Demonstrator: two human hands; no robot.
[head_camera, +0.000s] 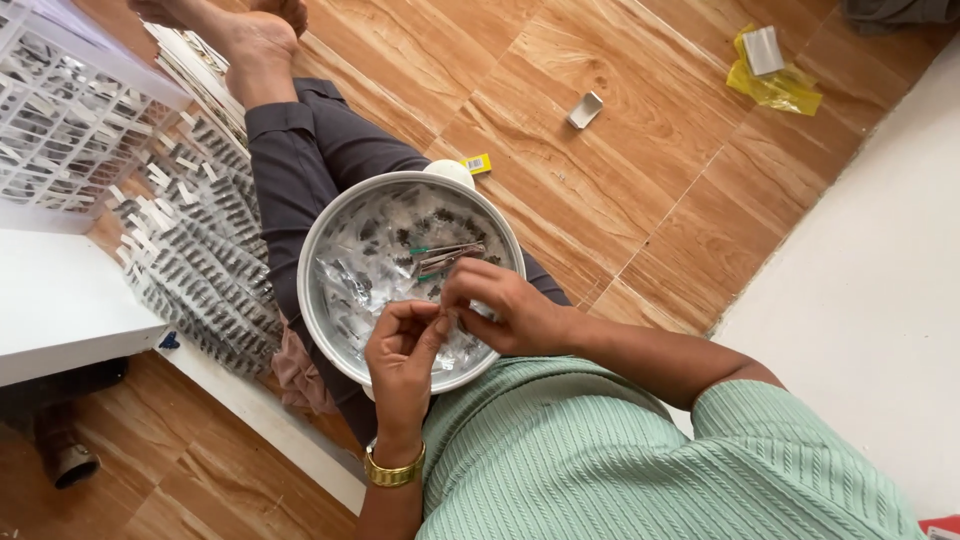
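Both hands meet over the near rim of the bowl (318, 225), fingertips pressed together on a small clear packet (447, 322). The left hand (400, 350) pinches it from below with thumb and forefinger; the right hand (505, 305) closes on it from above, and the packet is mostly hidden between the fingers, so its contents cannot be read. The bowl rests on the person's lap and is filled with more clear packets holding small dark items. A pair of tweezers (447, 255) lies loose on top of that heap, just beyond the hands and not touching them. To the left, rows of filled packets (205, 270) are spread across the floor (560, 200) beside a white basket (60, 110) that holds more of the same. A small metal clip (585, 110) and a yellow wrapper (775, 85) lie well apart on the floor. Risks: the packet is thin and slick, so a slack pinch may drop it among the identical ones; a knee shift could tip the bowl; the loose tweezers may slide under the heap.
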